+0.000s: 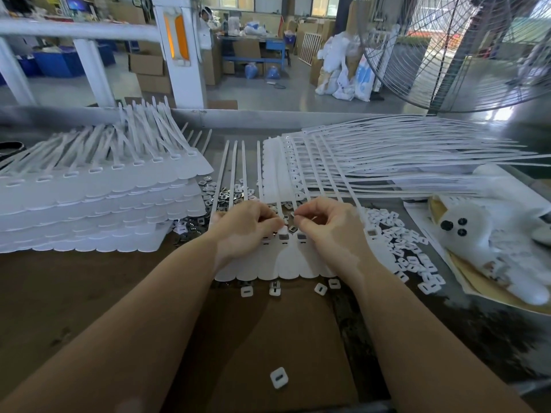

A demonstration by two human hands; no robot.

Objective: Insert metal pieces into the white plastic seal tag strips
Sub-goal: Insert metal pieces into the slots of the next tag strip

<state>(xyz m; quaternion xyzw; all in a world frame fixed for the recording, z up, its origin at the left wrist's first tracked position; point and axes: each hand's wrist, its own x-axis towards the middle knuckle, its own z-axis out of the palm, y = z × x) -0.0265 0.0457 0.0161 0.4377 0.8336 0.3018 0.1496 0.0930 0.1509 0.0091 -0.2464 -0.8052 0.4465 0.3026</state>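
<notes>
- Risking a skewed insert: the left hand (243, 226) is pinching a small white cap (283, 232) between curled fingertips, and it is looking liable to jam or slip.
- Hovering just beside it, the right hand (325, 223) is curling its fingers; any contents are staying hidden.
- Lying directly under both hands, the seal tag strip (283, 263) is resting on the bench, with loose metal pieces (220, 198) scattered just beyond.

Daylight came from bright, washed-out windows (325, 3) at the far wall; the tabletop (74, 293) lay dimmer. Wide-angle distortion curved the edges, and the near forearms (134, 338) were slightly soft.
</notes>
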